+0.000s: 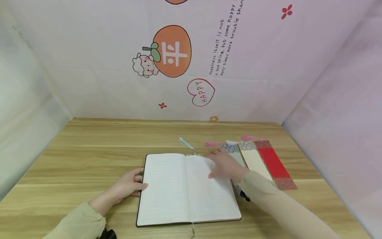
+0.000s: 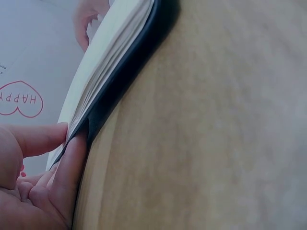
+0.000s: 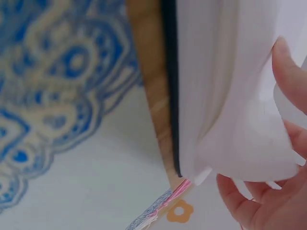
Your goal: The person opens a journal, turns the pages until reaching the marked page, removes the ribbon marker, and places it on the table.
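An open notebook [image 1: 167, 189] with a black cover and lined white pages lies in the head view. My left hand [image 1: 129, 186] grips its left edge. In the left wrist view the thumb [image 2: 43, 138] rests at the page edges, and a finger is tucked in by the black cover [image 2: 136, 62]. My right hand [image 1: 225, 164] is at the upper part of the right-hand page. The right wrist view shows a bent-up page [image 3: 249, 139] pinched between thumb and fingers. A bookmark's light blue tassel [image 1: 186, 143] pokes out above the spine, most of that bookmark hidden by the notebook.
Right of the notebook lie a blue-patterned bookmark [image 1: 231, 148], partly under my right arm, a cream bookmark [image 1: 253, 161] and a red bookmark [image 1: 273, 162], with tassels at their tops. A ribbon [image 1: 192, 229] hangs from the notebook's lower edge. A printed curtain [image 1: 119, 93] stands behind the wooden table [image 1: 98, 142].
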`<state>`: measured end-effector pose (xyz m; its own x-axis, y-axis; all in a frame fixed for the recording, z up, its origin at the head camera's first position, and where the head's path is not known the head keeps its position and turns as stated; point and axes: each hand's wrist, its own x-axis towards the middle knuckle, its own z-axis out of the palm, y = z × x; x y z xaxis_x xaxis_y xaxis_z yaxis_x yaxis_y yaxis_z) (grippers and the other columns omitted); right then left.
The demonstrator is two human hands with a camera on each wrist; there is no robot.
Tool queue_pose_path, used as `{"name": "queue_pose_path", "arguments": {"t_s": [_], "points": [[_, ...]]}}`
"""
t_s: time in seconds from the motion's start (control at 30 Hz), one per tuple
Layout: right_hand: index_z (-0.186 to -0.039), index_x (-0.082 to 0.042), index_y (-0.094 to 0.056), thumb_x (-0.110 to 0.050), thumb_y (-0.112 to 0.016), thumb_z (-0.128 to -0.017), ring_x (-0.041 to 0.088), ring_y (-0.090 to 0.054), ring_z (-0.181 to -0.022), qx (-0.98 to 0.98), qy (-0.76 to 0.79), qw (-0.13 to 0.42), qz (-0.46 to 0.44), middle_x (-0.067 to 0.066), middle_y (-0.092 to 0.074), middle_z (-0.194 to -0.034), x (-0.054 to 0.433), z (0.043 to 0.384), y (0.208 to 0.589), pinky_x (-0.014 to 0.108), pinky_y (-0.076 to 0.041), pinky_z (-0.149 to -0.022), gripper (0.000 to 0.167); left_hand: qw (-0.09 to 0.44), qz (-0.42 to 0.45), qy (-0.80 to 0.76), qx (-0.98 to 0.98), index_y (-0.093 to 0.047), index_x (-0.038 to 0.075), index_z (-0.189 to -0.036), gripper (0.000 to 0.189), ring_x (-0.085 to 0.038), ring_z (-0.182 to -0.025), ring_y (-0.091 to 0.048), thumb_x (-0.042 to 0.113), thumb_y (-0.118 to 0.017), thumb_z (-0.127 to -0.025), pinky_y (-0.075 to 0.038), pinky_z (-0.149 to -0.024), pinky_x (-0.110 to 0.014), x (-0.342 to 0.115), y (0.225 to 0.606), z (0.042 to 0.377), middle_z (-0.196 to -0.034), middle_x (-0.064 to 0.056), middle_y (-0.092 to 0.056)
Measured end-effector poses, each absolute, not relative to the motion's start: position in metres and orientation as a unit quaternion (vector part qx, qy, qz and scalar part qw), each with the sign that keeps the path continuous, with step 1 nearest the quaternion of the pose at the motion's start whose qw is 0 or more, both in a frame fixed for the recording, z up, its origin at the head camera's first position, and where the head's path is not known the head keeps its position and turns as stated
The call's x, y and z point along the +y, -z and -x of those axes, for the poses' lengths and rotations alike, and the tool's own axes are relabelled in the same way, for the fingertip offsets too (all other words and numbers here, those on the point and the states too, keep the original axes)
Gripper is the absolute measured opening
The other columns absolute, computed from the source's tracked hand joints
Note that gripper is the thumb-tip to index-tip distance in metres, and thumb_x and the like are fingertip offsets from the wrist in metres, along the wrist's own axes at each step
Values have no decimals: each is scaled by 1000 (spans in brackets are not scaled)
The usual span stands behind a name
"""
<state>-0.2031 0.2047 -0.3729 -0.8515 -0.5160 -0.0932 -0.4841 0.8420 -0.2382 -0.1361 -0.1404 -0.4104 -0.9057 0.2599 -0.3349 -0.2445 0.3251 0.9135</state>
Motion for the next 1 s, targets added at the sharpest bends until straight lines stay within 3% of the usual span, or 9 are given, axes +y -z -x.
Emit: {"name": "queue_pose_path", "arguments": {"t_s": [0.17, 0.47, 0.83, 1.0], "points": [[-128, -3, -57, -16, -81, -73, 34, -52, -117, 943, 100, 65, 311, 16, -57, -126, 205, 189, 369, 45, -46, -95, 62, 220, -13, -583, 782, -19, -11, -144, 74, -14, -80, -63, 4, -64, -87, -55, -67, -31, -141, 411, 137, -104, -11, -66], [-119, -3, -62, -8, -78, -76, 25, -58, -105, 923, 104, 65, 365, 10, -61, -114, 214, 174, 367, 38, -49, -91, 46, 217, -14, -581, 784, -19, -12, -143, 73, -14, -78, -64, 3, -63, -87, -55, -66, -31, -141, 410, 136, -104, -11, -66], [-121, -5, -60, -4, -70, -82, 18, -57, -97, 879, 290, 163, 342, 12, -58, -122, 229, 157, 354, 20, -53, -70, 41, 214, -9, -581, 785, -19, -12, -143, 73, -13, -79, -63, 3, -64, -87, -55, -66, -31, -141, 410, 136, -105, -12, -66], [-125, -11, -58, -16, -67, -88, 25, -57, -106, 862, 370, 201, 282, 12, -56, -126, 230, 151, 345, 26, -53, -76, 39, 214, -16, -581, 785, -17, -13, -143, 75, -13, -78, -63, 4, -64, -87, -55, -66, -31, -142, 411, 135, -104, -12, -66]]}}
